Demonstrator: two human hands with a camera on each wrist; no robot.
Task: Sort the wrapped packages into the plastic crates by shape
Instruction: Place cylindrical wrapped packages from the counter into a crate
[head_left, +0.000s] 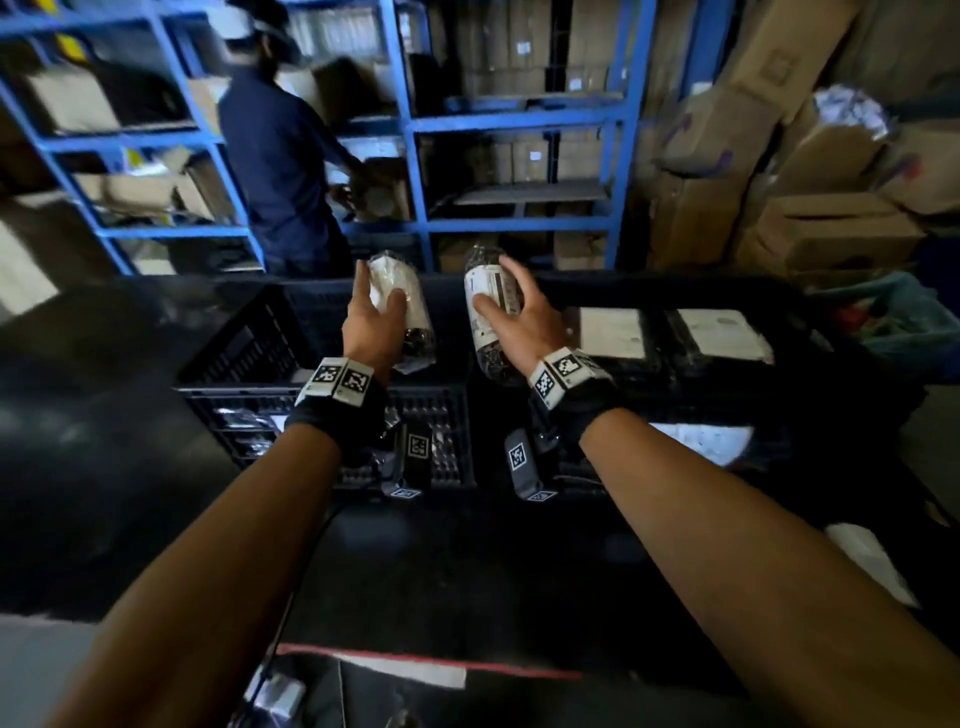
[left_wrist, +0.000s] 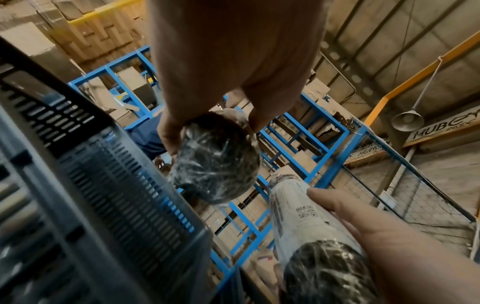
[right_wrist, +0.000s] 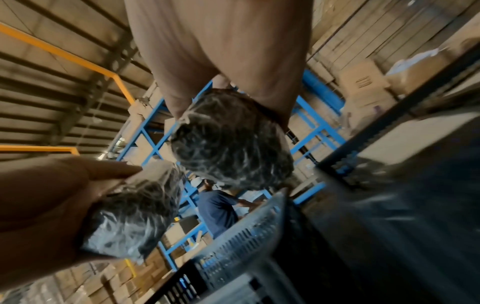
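The head camera looks forward and down from above, along both forearms, onto the black crates (head_left: 322, 400) and far blue shelving (head_left: 519, 124). Each wrist camera sits under its palm, close to the held cylindrical package, facing outward and upward to the roof. Both wrist views share the two packages, a crate wall (left_wrist: 124, 185) and the shelving (right_wrist: 317, 127).

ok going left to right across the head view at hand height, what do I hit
Left crate's wall → left hand gripping a round package → right hand gripping a second round package → two flat packages lying side by side.
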